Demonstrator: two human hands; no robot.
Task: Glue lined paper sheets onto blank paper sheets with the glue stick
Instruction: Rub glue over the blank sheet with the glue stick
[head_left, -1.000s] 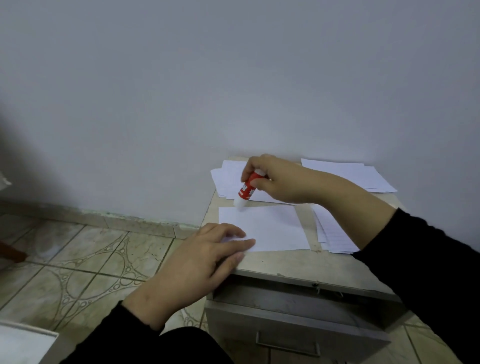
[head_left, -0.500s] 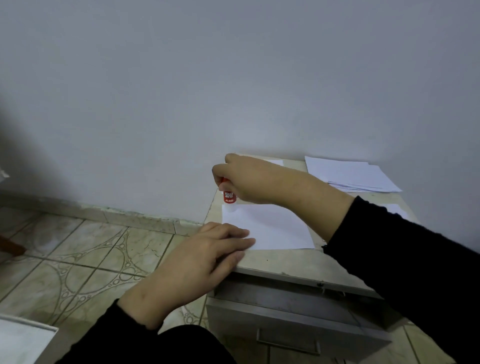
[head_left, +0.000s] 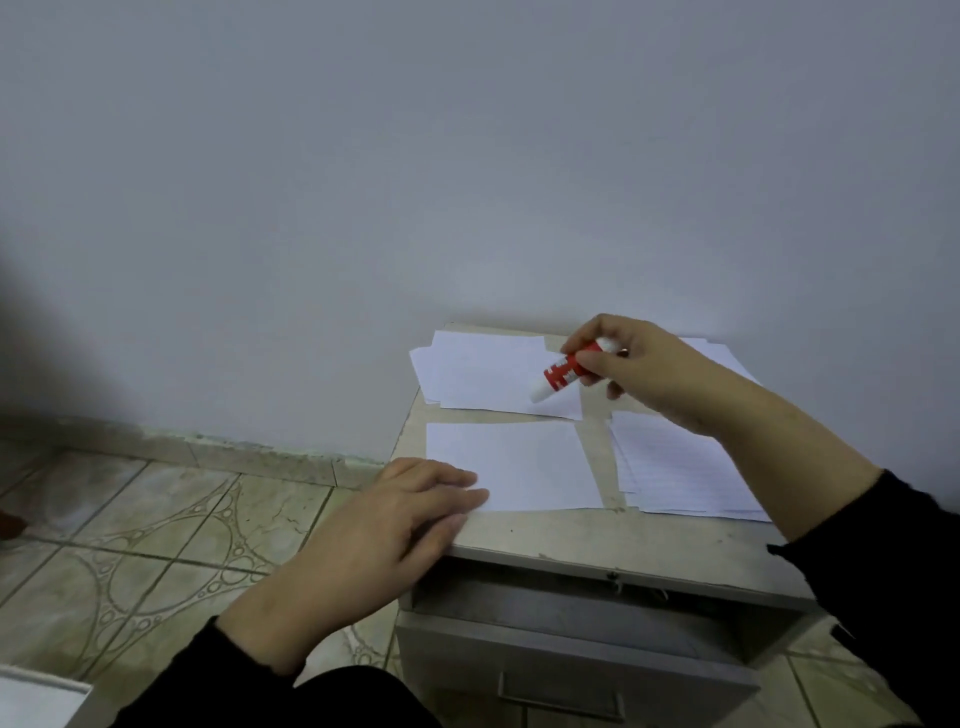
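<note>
Plain pale grey wall (head_left: 467, 156) w/ scuffed skirting (head_left: 234, 447); patterned beige floor tiles (head_left: 156, 545); small grey metal bench (head_left: 623, 540), drawer (head_left: 571, 660) ajar; dim light.

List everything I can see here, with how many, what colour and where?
Blank sheet: one, white, near left of the cabinet top, under the left fingertips.
Lined paper stack: one stack, white with faint lines, near right.
Paper pile: one loose pile, white, far left by the wall.
More sheets: a few, white, far right, partly hidden.
Glue stick: one, red and white, held tilted above the far pile.
Cabinet: one, grey metal, top drawer slightly open.
Floor tiles: beige, patterned, left.
Wall: pale grey.
Left hand: flat, pressing the blank sheet.
Right hand: grips the glue stick.
</note>
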